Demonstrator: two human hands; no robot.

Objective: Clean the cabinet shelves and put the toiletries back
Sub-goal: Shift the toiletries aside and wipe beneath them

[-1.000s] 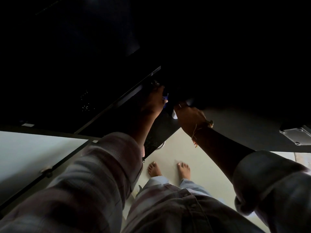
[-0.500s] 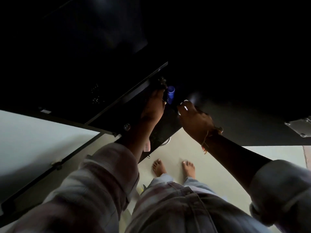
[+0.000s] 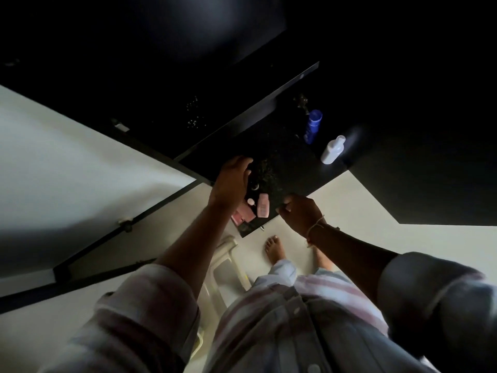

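Shelf (image 3: 295, 168): a dark, speckled surface at the centre of the view, on which the toiletries are kept.
Blue bottle (image 3: 313, 125): stood at 1 o'clock from the hands, toward the far end. Pale marks are seen on it, but nothing can be read.
White bottle (image 3: 333, 150): placed just beside the blue bottle, at its 4 o'clock. No print can be made out.
Pink bottle (image 3: 263, 205): laid at the near edge, between the two hands. Its label is too blurred to be read.
Pink box (image 3: 243, 216): set at 8 o'clock of the pink bottle and partly covered by the left wrist.
Left hand (image 3: 232, 181): held over the shelf at 10 o'clock of the pink bottle with fingers bent down. Whether anything is held cannot be told.
Right hand (image 3: 302, 214): placed at 3 o'clock of the pink bottle, at the shelf's near edge, with fingers curled. Its grip cannot be told.
Stool (image 3: 226, 265): pale plastic, stood on the floor at 6 o'clock of the pink box.
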